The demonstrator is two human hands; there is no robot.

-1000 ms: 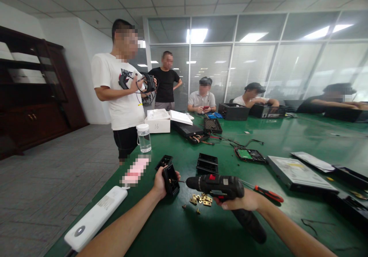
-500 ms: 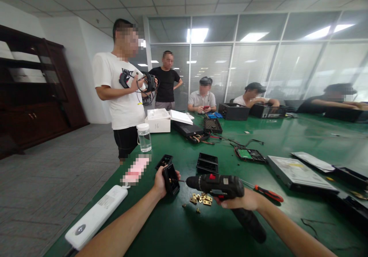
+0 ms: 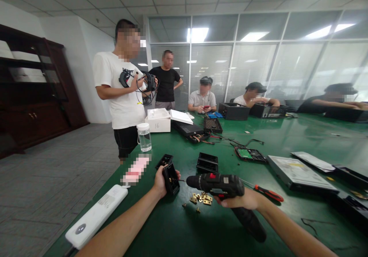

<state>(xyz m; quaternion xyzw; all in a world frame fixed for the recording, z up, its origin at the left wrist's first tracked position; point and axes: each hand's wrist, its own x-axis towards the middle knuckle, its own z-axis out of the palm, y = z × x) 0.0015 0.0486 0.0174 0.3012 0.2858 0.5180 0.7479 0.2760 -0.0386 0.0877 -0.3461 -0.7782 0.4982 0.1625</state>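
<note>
My left hand [image 3: 159,181] grips a small black box part [image 3: 171,178] and holds it upright on the green table [image 3: 184,230]. My right hand [image 3: 244,201] is wrapped round the grip of a black electric screwdriver [image 3: 218,185]. The tool lies level, and its thin bit touches the side of the black part. Several small brass hinges and screws [image 3: 201,199] lie on the table just below the tool's nose.
A second black part [image 3: 207,163] and a small black piece [image 3: 163,160] lie just beyond. A red-handled screwdriver [image 3: 266,192], a white power strip [image 3: 96,216], a water jar [image 3: 143,137], a white box [image 3: 157,120] and opened devices [image 3: 299,173] lie around. A person in a white shirt [image 3: 122,92] stands at the table's left edge; others sit at the far side.
My hands, the black part and the screwdriver stay as they were. The view has shifted very slightly, and the standing person has moved a little.
</note>
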